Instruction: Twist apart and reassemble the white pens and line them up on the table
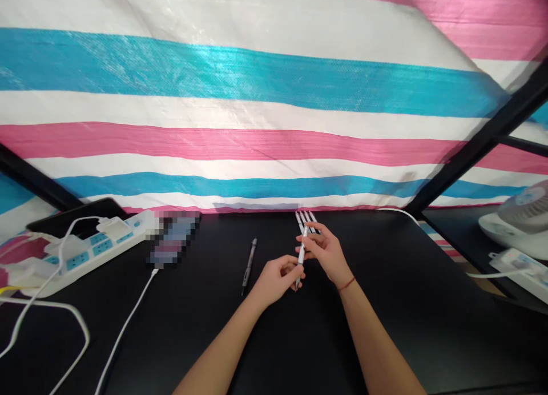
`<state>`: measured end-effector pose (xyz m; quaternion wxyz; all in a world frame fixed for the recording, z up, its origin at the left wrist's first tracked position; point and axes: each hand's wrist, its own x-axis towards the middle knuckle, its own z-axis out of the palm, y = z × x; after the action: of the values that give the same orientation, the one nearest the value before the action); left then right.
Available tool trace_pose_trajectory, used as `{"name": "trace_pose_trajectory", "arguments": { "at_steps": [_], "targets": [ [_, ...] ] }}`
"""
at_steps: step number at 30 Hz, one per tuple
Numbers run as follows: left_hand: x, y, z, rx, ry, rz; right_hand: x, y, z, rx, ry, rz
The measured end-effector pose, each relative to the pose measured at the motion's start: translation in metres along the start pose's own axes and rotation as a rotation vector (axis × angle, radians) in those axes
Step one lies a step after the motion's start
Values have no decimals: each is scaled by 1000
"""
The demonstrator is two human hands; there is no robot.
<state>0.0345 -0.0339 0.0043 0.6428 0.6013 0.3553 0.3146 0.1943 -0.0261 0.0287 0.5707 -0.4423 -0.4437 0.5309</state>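
Observation:
A white pen (302,251) is held between my two hands above the black table, its tip slanting down toward me. My left hand (279,278) pinches it low, near the tip. Higher up, the fingers of my right hand (324,249) are closed on its upper end. Just beyond my right hand lie several white pens (306,217) side by side, partly covered by the fingers. A dark grey pen (249,266) rests on the table to the left of my left hand.
A white power strip (96,252) with plugs and cables fills the left side, beside a blurred phone (176,240) on a white cable (128,323). Behind the black table (398,303) hangs a striped sheet (274,115). A white fan (520,218) stands at the right.

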Motion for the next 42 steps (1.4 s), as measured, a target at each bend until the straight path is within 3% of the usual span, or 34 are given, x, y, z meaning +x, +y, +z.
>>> {"name": "trace_pose_trajectory", "arguments": {
  "at_steps": [26, 28, 31, 34, 38, 42],
  "targets": [
    [0, 2, 0, -40, 2, -5, 2, 0, 1, 5, -24, 51],
    [2, 2, -1, -86, 49, -4, 3, 3, 1, -1, -17, 58],
    [6, 4, -7, -137, 280, 49, 3, 8, 2, -106, -39, 25],
    [8, 5, -16, -130, 471, 120, -3, 11, 11, -340, -158, -79],
    [7, 7, -21, -31, 479, 157, -11, 9, 28, -573, -227, -235],
    [4, 11, -21, 132, 490, 159, -8, 8, 23, -641, -152, -276]
  ]
}}
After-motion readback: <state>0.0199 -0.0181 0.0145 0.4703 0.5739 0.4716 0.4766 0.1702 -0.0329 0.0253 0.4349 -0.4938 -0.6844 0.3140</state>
